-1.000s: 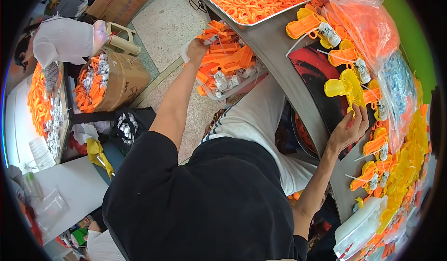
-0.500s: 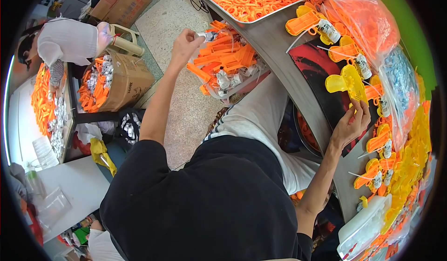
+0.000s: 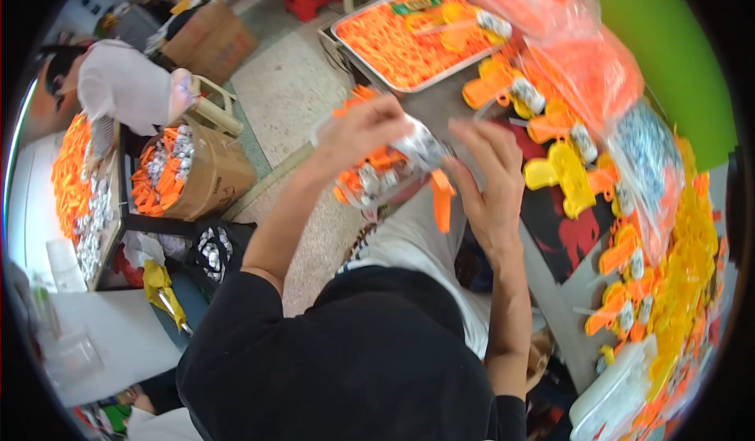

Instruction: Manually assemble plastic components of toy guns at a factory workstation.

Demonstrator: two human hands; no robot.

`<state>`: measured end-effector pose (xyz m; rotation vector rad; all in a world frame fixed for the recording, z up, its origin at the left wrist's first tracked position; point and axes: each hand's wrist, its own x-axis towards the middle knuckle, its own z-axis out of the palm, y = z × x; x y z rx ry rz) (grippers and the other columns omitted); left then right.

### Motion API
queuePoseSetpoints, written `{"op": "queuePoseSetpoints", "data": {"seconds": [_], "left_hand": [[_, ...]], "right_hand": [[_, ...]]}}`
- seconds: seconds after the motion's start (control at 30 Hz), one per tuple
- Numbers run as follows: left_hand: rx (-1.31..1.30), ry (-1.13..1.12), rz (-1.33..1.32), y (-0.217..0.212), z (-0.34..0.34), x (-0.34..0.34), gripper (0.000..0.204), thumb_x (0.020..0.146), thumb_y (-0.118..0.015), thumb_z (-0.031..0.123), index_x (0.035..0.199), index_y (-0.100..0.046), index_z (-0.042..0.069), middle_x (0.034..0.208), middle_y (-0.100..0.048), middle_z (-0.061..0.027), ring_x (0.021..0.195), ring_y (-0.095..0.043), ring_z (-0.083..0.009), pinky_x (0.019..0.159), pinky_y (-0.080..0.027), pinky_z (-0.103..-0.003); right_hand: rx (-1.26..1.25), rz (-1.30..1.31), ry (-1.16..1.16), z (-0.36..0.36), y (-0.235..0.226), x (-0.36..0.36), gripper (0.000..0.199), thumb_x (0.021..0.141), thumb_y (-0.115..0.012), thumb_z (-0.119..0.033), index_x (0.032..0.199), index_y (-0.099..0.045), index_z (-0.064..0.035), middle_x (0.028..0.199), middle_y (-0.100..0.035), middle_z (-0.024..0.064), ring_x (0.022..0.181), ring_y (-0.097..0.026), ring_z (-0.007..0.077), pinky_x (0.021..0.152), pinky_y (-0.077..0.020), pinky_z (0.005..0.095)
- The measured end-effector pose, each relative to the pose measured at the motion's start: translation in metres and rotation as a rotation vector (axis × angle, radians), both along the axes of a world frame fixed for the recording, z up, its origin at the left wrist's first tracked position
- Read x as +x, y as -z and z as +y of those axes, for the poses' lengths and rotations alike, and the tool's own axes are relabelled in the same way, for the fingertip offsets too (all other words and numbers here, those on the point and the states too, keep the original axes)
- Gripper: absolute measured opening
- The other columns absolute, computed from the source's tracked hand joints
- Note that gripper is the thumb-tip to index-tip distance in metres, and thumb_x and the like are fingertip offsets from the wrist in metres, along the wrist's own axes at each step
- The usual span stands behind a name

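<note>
My left hand point(image 3: 363, 136) is closed round a small bottle in a black-and-white printed wrapper point(image 3: 425, 147), raised over the tub. An orange plastic strip point(image 3: 442, 201) hangs below the bottle's right end. My right hand point(image 3: 494, 175), blurred, faces that end with thumb and fingers apart. Beneath the left hand a clear plastic tub point(image 3: 366, 203) holds orange parts and wrapped bottles. Right of my right hand, a yellow plastic part point(image 3: 563, 175) lies on the black-and-red mat point(image 3: 554, 237).
A metal tray point(image 3: 410, 89) of orange rings stands at the table's far end. Orange-yellow assemblies point(image 3: 620, 248) line the right side, beside clear bags point(image 3: 598, 75) and a yellow heap point(image 3: 684, 260). Left, a person point(image 3: 122, 79) sits near a cardboard box point(image 3: 220, 172) of parts.
My right hand has left the yellow part and come left to the bottle. My left hand has lifted the wrapped bottle from the tub and moved right. The view has shifted.
</note>
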<state>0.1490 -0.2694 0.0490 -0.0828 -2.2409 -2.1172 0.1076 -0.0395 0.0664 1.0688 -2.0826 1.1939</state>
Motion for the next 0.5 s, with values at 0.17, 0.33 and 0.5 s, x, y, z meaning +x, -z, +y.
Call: {"op": "queuePoseSetpoints", "data": {"seconds": [0.17, 0.33, 0.5], "left_hand": [[-0.078, 0.069, -0.074, -0.024, 0.005, 0.027, 0.016, 0.092, -0.070, 0.011, 0.096, -0.058, 0.003, 0.093, -0.058, 0.0013, 0.090, -0.056, -0.0053, 0.077, -0.047, -0.025], [-0.523, 0.096, 0.526, -0.038, 0.018, 0.059, 0.017, 0.087, -0.074, 0.006, 0.099, -0.062, 0.002, 0.096, -0.064, -0.0040, 0.092, -0.063, -0.0159, 0.083, -0.050, -0.031], [-0.355, 0.344, 0.525, -0.031, 0.011, 0.070, 0.020, 0.087, -0.076, 0.007, 0.103, -0.066, 0.002, 0.104, -0.066, -0.0063, 0.096, -0.063, -0.0192, 0.085, -0.050, -0.032]], "right_hand": [[-0.018, -0.090, -0.159, 0.000, 0.020, 0.009, 0.015, 0.084, -0.073, 0.001, 0.099, -0.070, -0.0007, 0.090, -0.067, 0.0058, 0.086, -0.063, 0.0223, 0.079, -0.0480, 0.0315], [-0.430, -0.767, -0.331, -0.001, 0.047, 0.015, 0.006, 0.097, -0.063, -0.004, 0.093, -0.066, 0.0002, 0.098, -0.066, 0.0058, 0.088, -0.062, 0.0129, 0.080, -0.0493, 0.0287], [-0.873, -0.863, -0.662, -0.014, 0.042, 0.025, 0.012, 0.101, -0.058, -0.013, 0.097, -0.057, -0.0016, 0.103, -0.065, 0.0134, 0.091, -0.063, 0.0186, 0.082, -0.0540, 0.0392]]}}
